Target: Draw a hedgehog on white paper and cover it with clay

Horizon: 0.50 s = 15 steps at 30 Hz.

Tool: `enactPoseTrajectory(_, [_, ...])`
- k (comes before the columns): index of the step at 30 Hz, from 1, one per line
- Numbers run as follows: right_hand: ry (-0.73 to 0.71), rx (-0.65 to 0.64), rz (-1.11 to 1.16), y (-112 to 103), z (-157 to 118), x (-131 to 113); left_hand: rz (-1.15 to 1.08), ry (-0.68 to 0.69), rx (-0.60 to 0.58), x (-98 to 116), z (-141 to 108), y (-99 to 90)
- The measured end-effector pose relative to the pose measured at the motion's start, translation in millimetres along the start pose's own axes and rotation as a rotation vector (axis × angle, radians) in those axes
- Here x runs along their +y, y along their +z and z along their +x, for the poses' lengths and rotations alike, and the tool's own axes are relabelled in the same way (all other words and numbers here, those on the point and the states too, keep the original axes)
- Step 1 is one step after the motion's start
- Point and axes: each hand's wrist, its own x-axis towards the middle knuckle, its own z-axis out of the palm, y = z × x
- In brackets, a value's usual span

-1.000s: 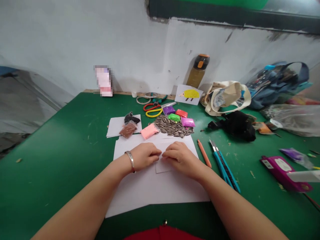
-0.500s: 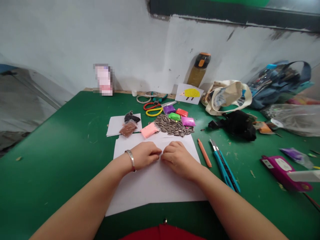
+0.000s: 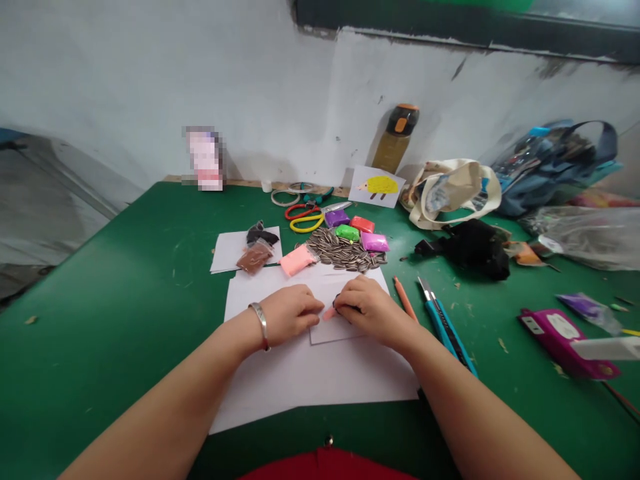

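Observation:
A small white card lies on larger white paper. My left hand, with a silver bracelet at the wrist, has its thumb and fingers closed at the card's left edge. Over the card is my right hand, its fingers curled down. A small dark bit shows at its fingertips, too hidden to name. Beside those fingertips a small pink piece lies on the card. Just beyond the paper are a pack of pink clay, a pack of brown clay and a heap of sunflower seeds.
Small purple, red, green and magenta packs lie around the seeds, near scissors. On the right are an orange marker, a teal utility knife and a purple glue gun. A hedgehog picture and a bottle stand at the wall.
My right hand has shifted slightly right and lifted at the fingers. The small card, the pink piece and the dark bit now show. My left hand has hardly moved.

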Motion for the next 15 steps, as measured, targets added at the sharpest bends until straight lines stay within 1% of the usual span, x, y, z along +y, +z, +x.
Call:
enactPoseTrajectory(4, [-0.008, -0.031, 0.013, 3, -1, 0, -0.046, -0.021, -0.068, 4, -4, -0.7])
enactPoseTrajectory(11, [-0.014, -0.108, -0.048, 0, -3, -1, 0.068, -0.01, -0.065, 9, -4, 6.0])
enactPoseTrajectory(15, [-0.015, -0.094, -0.049, -8, -5, -6, 0.058, -0.017, -0.064, 9, -4, 6.1])
